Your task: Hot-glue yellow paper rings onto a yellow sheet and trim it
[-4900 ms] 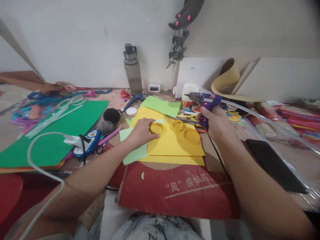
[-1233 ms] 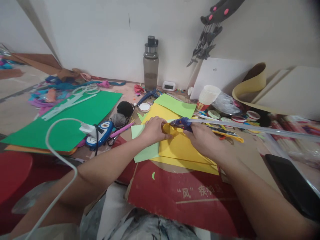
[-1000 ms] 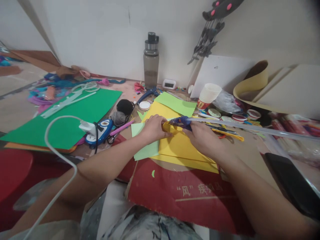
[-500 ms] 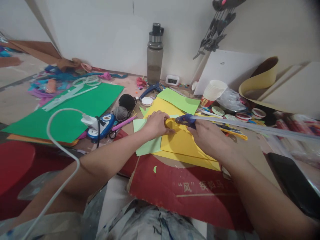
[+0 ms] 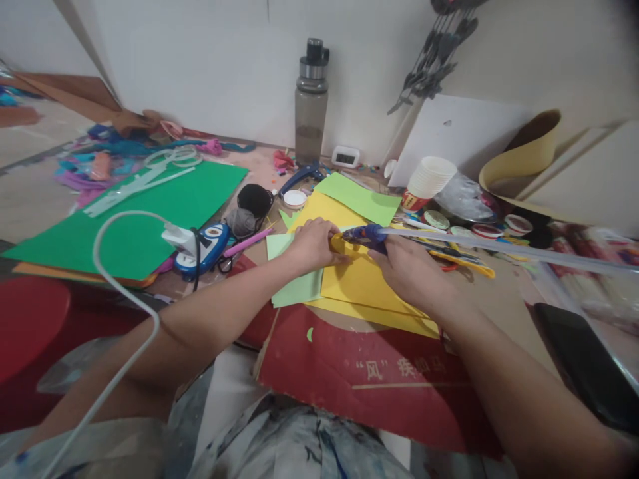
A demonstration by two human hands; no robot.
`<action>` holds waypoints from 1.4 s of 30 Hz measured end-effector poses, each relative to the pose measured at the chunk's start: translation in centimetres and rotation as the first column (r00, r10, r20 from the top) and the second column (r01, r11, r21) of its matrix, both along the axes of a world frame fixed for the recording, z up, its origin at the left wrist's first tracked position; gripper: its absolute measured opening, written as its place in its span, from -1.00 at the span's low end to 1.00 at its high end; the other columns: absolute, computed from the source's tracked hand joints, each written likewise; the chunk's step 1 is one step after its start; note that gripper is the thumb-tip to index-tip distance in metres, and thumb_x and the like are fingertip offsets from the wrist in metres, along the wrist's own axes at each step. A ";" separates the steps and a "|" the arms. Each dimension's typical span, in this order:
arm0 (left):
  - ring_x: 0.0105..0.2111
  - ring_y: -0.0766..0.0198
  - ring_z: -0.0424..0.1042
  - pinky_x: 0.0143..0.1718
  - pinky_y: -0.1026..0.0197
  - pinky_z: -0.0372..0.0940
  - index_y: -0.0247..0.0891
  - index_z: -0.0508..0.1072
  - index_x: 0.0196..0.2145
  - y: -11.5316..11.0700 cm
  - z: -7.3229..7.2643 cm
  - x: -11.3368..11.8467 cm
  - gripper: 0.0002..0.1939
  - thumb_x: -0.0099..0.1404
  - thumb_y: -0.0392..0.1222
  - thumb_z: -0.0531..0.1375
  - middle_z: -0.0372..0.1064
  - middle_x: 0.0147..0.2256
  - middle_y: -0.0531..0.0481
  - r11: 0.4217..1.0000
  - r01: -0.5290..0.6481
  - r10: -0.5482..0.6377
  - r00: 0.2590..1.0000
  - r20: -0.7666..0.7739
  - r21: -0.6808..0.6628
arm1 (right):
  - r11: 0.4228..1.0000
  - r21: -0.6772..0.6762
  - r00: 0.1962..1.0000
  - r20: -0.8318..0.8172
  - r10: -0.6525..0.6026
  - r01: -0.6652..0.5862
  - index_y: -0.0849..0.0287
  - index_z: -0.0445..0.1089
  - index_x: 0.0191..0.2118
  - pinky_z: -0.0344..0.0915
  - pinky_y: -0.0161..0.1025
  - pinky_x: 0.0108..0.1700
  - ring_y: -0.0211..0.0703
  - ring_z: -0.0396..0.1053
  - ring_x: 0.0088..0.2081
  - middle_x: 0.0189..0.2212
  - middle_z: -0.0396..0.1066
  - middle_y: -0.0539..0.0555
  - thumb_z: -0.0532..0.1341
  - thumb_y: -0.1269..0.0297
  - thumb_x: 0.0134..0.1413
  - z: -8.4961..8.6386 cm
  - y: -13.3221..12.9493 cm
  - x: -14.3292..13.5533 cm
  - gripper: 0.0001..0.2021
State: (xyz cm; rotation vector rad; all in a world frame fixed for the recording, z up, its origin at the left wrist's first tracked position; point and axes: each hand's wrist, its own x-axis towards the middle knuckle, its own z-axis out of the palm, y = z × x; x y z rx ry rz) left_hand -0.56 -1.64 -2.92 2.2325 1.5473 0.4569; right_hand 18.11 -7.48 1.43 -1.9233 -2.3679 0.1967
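Observation:
Over the yellow paper sheets (image 5: 369, 289), my left hand (image 5: 317, 246) is closed on a small curled yellow paper piece (image 5: 340, 247). My right hand (image 5: 407, 269) grips a blue glue gun (image 5: 368, 234), its nozzle pointing left and close to that piece. Whether the nozzle touches the paper I cannot tell. A long translucent glue stick (image 5: 479, 247) sticks out of the gun's back toward the right. Pale green paper (image 5: 294, 286) lies under my left wrist, and a brighter green sheet (image 5: 357, 197) lies behind the yellow ones.
A red cardboard sheet (image 5: 379, 386) covers the near edge. Left are a green sheet (image 5: 164, 226) and a blue-and-white power block (image 5: 204, 249) with a white cable (image 5: 127, 299). A water bottle (image 5: 311, 110) and paper cups (image 5: 432, 179) stand behind; a black phone (image 5: 584, 362) lies right.
The glue gun in my right hand has shifted a little left, bringing its nozzle closer to the curled yellow piece. My left hand stays closed on that piece.

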 end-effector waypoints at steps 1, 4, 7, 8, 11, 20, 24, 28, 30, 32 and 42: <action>-0.01 -0.01 0.38 -0.03 0.02 0.28 -0.20 0.49 -0.09 0.0 0.0 0.0 -0.43 -0.02 0.08 0.46 0.43 -0.08 -0.09 1.000 0.003 -0.003 1.000 0.001 0.003 | 1.000 -0.003 1.000 -0.001 -0.008 0.008 0.33 0.39 0.02 0.28 -0.08 0.04 0.16 0.43 0.03 0.01 0.47 0.39 0.03 0.29 0.36 0.0 0.0 -0.1 -0.70; -0.03 -0.01 0.38 -0.05 0.03 0.28 -0.19 0.49 -0.10 0.1 -0.2 0.0 -0.44 -0.02 0.09 0.46 0.44 -0.09 -0.09 1.000 0.008 -0.008 1.000 -0.005 0.006 | 1.000 -0.002 1.000 -0.019 -0.015 0.015 0.29 0.41 -0.02 0.29 -0.12 -0.02 0.11 0.45 -0.03 -0.02 0.49 0.35 0.03 0.27 0.37 -0.3 0.0 -0.3 -0.71; -0.04 0.00 0.38 -0.06 0.04 0.28 -0.19 0.50 -0.12 0.2 -0.2 0.0 -0.46 -0.02 0.08 0.46 0.43 -0.09 -0.09 1.000 0.004 -0.004 1.000 -0.006 0.008 | 1.000 0.011 0.998 -0.064 0.006 -0.006 0.28 0.42 -0.03 0.28 -0.14 -0.04 0.09 0.45 -0.05 -0.05 0.50 0.32 0.03 0.26 0.37 -0.6 0.0 -0.2 -0.71; -0.04 0.01 0.38 -0.06 0.05 0.28 -0.19 0.50 -0.11 0.2 -0.2 0.0 -0.45 -0.02 0.08 0.46 0.43 -0.10 -0.09 1.000 0.001 -0.001 1.000 -0.004 0.008 | 1.000 0.016 0.996 -0.082 0.019 -0.017 0.28 0.42 -0.03 0.28 -0.15 -0.03 0.08 0.45 -0.04 -0.04 0.50 0.32 0.04 0.26 0.36 -0.7 0.1 -0.1 -0.71; -0.04 0.01 0.38 -0.06 0.05 0.28 -0.18 0.51 -0.11 0.2 -0.1 0.1 -0.43 -0.03 0.12 0.47 0.43 -0.10 -0.09 1.000 -0.007 0.007 1.000 0.000 -0.001 | 0.998 0.035 0.991 -0.127 0.050 -0.045 0.29 0.42 -0.02 0.28 -0.15 -0.02 0.08 0.44 -0.02 -0.04 0.50 0.31 0.05 0.26 0.36 -1.0 0.2 0.1 -0.71; -0.02 0.00 0.38 -0.03 0.02 0.29 -0.19 0.49 -0.09 0.3 -0.2 0.0 -0.40 -0.05 0.11 0.48 0.43 -0.09 -0.09 1.000 -0.008 0.008 1.000 0.008 0.001 | 1.000 0.018 1.000 -0.029 0.005 -0.004 0.33 0.41 0.00 0.27 -0.12 0.00 0.11 0.44 -0.01 -0.02 0.48 0.36 0.03 0.27 0.37 -0.4 0.2 0.1 -0.69; -0.01 -0.02 0.38 -0.01 0.00 0.28 -0.18 0.49 -0.08 0.4 -0.4 0.1 -0.40 -0.02 0.13 0.46 0.42 -0.08 -0.10 1.000 -0.013 0.013 1.000 0.010 -0.008 | 0.999 0.025 0.999 0.032 -0.040 0.040 0.29 0.38 0.00 0.26 -0.14 -0.07 0.09 0.44 -0.05 -0.03 0.48 0.35 0.03 0.27 0.37 0.3 -0.4 0.0 -0.72; 0.01 -0.03 0.37 0.02 -0.01 0.26 -0.19 0.48 -0.06 0.4 -0.3 0.1 -0.40 0.01 0.13 0.45 0.42 -0.06 -0.12 1.000 -0.002 0.002 1.000 0.005 -0.024 | 0.999 -0.005 0.995 0.089 -0.039 0.040 0.27 0.38 -0.05 0.23 -0.16 -0.14 0.06 0.45 -0.13 -0.09 0.49 0.33 0.03 0.29 0.37 1.0 -1.0 -0.3 -0.75; 0.01 -0.03 0.36 0.02 0.00 0.26 -0.20 0.47 -0.06 0.4 -0.2 0.0 -0.40 0.01 0.13 0.45 0.41 -0.05 -0.12 1.000 0.004 -0.004 1.000 0.007 -0.029 | 1.000 0.002 0.994 0.109 -0.030 0.030 0.26 0.38 -0.06 0.21 -0.17 -0.19 0.03 0.45 -0.19 -0.14 0.50 0.30 0.03 0.29 0.37 1.3 -1.1 -0.3 -0.76; 0.02 -0.04 0.36 0.02 -0.01 0.26 -0.21 0.47 -0.05 0.3 -0.2 0.0 -0.40 0.02 0.13 0.44 0.41 -0.05 -0.13 1.000 0.009 -0.009 1.000 0.006 -0.029 | 0.999 0.017 0.991 0.133 -0.033 0.031 0.24 0.39 -0.08 0.18 -0.17 -0.26 0.00 0.44 -0.28 -0.23 0.51 0.27 0.04 0.26 0.36 1.5 -1.2 -0.1 -0.76; 0.01 -0.05 0.36 0.00 -0.02 0.24 -0.19 0.46 -0.04 0.1 -0.1 -0.1 -0.43 0.05 0.11 0.42 0.40 -0.04 -0.13 1.000 0.012 -0.012 1.000 0.017 -0.014 | 0.997 0.079 0.981 0.192 0.010 -0.026 0.22 0.39 -0.11 0.18 -0.17 -0.26 0.02 0.46 -0.22 -0.18 0.51 0.27 0.05 0.27 0.33 2.4 -1.8 -0.1 -0.78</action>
